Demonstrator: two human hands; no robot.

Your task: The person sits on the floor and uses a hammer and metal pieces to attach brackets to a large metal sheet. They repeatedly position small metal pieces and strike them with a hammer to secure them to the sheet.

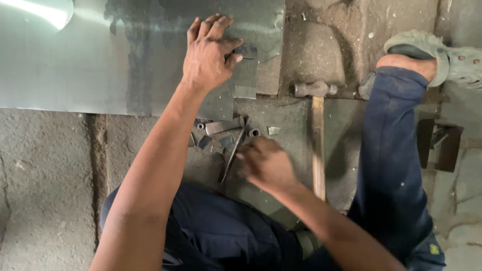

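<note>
My left hand [210, 54] presses flat on a large grey metal sheet [75, 60] that lies on the concrete floor, its fingers next to a small cut metal piece [246, 75] at the sheet's right edge. My right hand [266, 163] is lower, blurred, its fingers closed on the end of a thin dark metal rod [232, 155] that slants down to the left. Small metal offcuts [221, 128] lie scattered just above this hand.
A hammer [317, 130] with a wooden handle lies on the floor right of my right hand. My leg in blue trousers [391, 165] stretches to the right, foot in a grey sandal [442, 55]. A dark metal piece [439, 143] sits at far right.
</note>
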